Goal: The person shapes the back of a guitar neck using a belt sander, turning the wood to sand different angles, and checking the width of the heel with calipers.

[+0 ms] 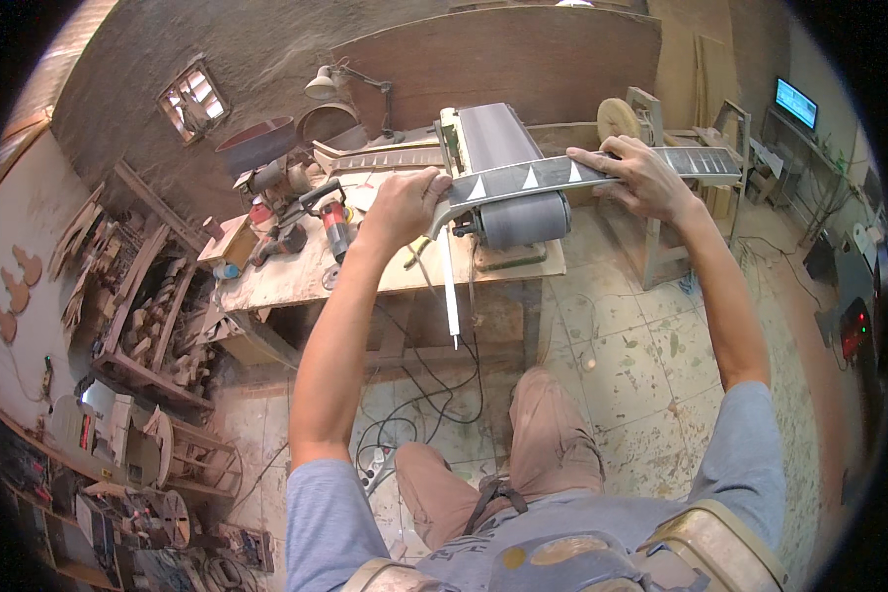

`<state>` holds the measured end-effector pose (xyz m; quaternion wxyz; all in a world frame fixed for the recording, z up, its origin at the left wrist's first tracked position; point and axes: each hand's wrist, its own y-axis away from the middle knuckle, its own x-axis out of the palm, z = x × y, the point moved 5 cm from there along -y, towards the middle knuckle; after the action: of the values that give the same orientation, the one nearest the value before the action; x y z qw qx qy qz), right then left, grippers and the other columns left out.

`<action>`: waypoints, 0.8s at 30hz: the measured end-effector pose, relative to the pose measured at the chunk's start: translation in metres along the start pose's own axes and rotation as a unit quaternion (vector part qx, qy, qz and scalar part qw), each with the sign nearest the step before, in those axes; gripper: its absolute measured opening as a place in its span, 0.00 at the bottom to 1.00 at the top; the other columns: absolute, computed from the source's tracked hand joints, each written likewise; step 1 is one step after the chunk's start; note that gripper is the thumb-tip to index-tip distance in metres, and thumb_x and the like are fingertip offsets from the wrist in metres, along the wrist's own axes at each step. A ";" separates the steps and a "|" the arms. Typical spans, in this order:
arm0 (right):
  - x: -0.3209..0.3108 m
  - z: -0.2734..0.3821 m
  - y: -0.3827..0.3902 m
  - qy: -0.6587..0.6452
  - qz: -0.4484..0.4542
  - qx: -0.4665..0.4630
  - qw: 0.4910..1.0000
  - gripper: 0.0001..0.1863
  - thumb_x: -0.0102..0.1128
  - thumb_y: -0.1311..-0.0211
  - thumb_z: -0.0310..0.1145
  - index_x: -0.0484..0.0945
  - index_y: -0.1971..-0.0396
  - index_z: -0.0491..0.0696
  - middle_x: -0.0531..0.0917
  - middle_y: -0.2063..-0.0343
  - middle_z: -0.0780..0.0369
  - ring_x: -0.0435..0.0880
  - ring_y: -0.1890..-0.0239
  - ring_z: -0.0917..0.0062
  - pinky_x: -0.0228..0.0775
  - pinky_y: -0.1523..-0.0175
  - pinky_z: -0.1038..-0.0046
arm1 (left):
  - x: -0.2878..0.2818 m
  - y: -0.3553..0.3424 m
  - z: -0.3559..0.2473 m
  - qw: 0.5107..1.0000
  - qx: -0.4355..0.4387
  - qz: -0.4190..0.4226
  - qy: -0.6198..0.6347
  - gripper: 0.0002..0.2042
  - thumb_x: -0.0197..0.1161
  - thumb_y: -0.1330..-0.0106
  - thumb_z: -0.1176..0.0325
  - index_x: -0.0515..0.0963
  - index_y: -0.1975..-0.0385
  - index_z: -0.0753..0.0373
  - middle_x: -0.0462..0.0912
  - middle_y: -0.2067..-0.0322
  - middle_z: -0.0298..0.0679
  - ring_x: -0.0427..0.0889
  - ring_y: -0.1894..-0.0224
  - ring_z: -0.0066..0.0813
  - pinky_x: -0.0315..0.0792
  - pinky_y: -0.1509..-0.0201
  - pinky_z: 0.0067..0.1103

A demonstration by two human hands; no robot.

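I hold a guitar neck [551, 176] level across the front of a belt sander [498, 133]. Its dark fretboard with white triangular inlays faces up toward me. My left hand [402, 205] is closed round the neck's left end. Farther along to the right, my right hand [643, 178] grips the neck from above, fingers over the fretboard, and the fretted end sticks out beyond it. Just beneath the neck is the sander's grey front roller [525, 221]; whether they touch I cannot tell.
Another guitar neck [390, 160] lies on the wooden bench [296, 281] behind my left hand. Red-and-black power tools [335, 229] stand left, near a desk lamp [323, 83]. Black cables [429, 400] loop on the tiled floor. A wooden frame [651, 237] stands right.
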<state>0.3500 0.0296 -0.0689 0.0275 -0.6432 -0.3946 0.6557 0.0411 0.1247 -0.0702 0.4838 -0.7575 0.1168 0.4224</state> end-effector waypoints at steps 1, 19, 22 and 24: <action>-0.001 -0.001 -0.002 -0.022 0.036 0.028 0.999 0.36 0.68 0.46 0.30 0.70 0.34 0.64 0.76 0.62 0.62 0.74 0.58 0.67 0.70 0.45 0.63 | 0.003 0.000 0.006 0.999 -0.030 0.035 0.005 0.15 0.55 0.28 0.59 0.81 0.64 0.66 0.82 0.72 0.54 0.81 0.65 0.56 0.72 0.59 0.41; 0.009 -0.006 0.008 0.158 -0.149 -0.067 0.974 0.42 0.64 0.48 0.24 0.65 0.32 0.70 0.72 0.55 0.62 0.74 0.51 0.67 0.71 0.38 0.64 | -0.005 0.007 -0.022 0.965 0.152 -0.132 -0.171 0.09 0.62 0.35 0.65 0.75 0.70 0.64 0.79 0.71 0.43 0.79 0.63 0.45 0.71 0.54 0.36; 0.012 -0.008 0.012 0.174 -0.166 -0.075 0.968 0.43 0.64 0.49 0.24 0.65 0.31 0.69 0.71 0.55 0.61 0.74 0.52 0.67 0.71 0.39 0.64 | -0.006 0.007 -0.028 0.955 0.172 -0.146 -0.192 0.08 0.63 0.36 0.66 0.76 0.69 0.64 0.80 0.70 0.43 0.78 0.63 0.46 0.71 0.54 0.36; 0.009 -0.006 0.013 0.179 -0.163 -0.086 0.966 0.43 0.64 0.48 0.23 0.65 0.31 0.69 0.72 0.57 0.62 0.74 0.52 0.68 0.71 0.40 0.64 | -0.005 0.007 -0.022 0.963 0.158 -0.131 -0.173 0.07 0.62 0.35 0.67 0.76 0.68 0.64 0.80 0.69 0.43 0.78 0.62 0.46 0.71 0.54 0.36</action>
<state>0.3604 0.0282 -0.0825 0.1493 -0.6769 -0.5377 0.4800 0.0455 0.1022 -0.0676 0.6612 -0.5957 -0.0038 0.4561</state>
